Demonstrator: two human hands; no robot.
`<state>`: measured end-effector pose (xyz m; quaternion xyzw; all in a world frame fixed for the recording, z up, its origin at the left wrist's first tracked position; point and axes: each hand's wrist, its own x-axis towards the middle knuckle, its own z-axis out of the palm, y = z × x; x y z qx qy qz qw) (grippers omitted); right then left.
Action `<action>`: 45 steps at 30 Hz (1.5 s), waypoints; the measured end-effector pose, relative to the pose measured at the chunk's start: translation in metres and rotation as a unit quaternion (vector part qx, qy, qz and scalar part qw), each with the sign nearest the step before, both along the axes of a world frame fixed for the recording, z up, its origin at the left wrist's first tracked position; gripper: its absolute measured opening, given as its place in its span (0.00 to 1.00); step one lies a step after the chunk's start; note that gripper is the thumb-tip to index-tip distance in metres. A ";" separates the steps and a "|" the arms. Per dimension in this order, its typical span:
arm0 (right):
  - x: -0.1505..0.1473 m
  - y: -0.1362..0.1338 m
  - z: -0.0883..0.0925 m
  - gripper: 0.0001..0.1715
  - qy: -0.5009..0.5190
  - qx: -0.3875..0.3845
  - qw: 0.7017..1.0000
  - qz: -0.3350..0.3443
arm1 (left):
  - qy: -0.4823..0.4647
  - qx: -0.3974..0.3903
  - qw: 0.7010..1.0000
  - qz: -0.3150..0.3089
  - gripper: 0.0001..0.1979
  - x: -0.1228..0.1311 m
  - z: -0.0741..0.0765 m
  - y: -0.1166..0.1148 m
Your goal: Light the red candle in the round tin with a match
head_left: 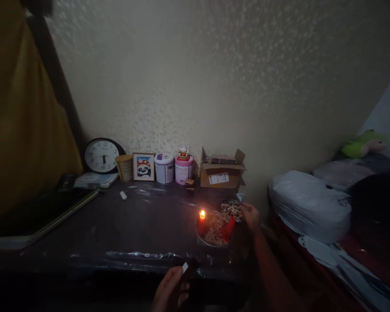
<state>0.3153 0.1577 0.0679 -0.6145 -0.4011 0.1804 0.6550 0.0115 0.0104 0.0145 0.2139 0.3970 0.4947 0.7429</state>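
My left hand (171, 289), low at the front edge of the table, is closed around a small white object (185, 267); only its pale end shows, so its kind is unclear. At the table's right side, the fingers of my right hand (251, 217) pinch the rim of a small round bowl (226, 201) filled with thin, pale sticks. Just in front of that bowl stands a larger bowl (197, 234) of grainy, light-brown bits. A lit red candle (202, 219) rises upright at its left, and a red piece (229, 229) leans at its right.
Along the wall stand a clock (102, 156), a ribbed yellow cup (125, 168), a framed panda picture (144, 167), two tubs (164, 169) and an open cardboard box (221, 177). A small white item (123, 195) lies left. Bulging white bags (310, 206) are at right.
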 end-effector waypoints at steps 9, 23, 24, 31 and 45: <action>-0.041 -0.105 0.012 0.17 -0.079 -0.056 0.993 0.074 | -0.005 -0.008 1.000 -0.015 0.17 -0.002 -0.005 0.001; -0.156 -0.167 -0.040 0.08 -0.185 -0.067 0.928 0.317 | 0.125 0.156 0.980 0.004 0.18 0.006 -0.017 -0.003; -0.155 -0.166 -0.042 0.08 -0.186 -0.065 0.928 0.316 | 0.131 0.171 0.976 0.009 0.17 0.007 -0.018 -0.002; -0.154 -0.159 -0.051 0.11 -0.161 -0.086 0.921 0.345 | 0.151 0.224 0.963 0.011 0.16 0.001 -0.026 0.002; -0.153 -0.156 -0.056 0.12 -0.208 -0.091 0.900 0.372 | 0.236 0.283 0.930 0.009 0.13 -0.004 -0.011 -0.004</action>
